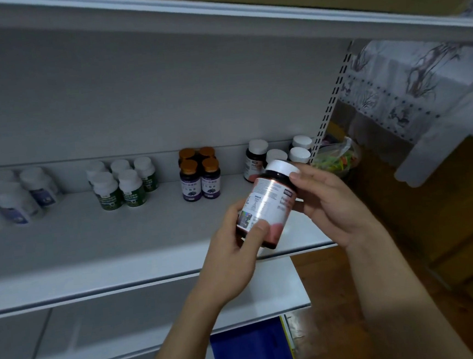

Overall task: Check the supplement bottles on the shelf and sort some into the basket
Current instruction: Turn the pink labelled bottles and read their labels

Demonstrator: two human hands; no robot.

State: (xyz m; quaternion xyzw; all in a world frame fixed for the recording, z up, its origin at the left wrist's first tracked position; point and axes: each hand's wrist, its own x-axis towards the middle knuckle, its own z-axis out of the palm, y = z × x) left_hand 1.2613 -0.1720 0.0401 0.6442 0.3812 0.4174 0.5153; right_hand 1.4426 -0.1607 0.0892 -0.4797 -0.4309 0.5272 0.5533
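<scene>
A dark supplement bottle [266,205] with a white cap and a white-and-pink label is tilted in front of the shelf [120,241]. My left hand [236,251] grips its lower end, thumb on the label. My right hand [329,202] holds its upper end near the cap. On the shelf stand groups of bottles: white ones with blue labels [16,195] at far left, green-labelled ones [121,183], purple-labelled ones with orange caps [199,177], and dark white-capped ones [256,157] behind the held bottle. No basket is clearly in view.
An upper shelf [244,15] hangs overhead. A slotted upright [329,105] ends the shelf at right. Beyond it are a patterned cloth [407,87], a plastic bag of colourful items [336,159] and wooden flooring [464,245]. A blue object [250,352] sits below.
</scene>
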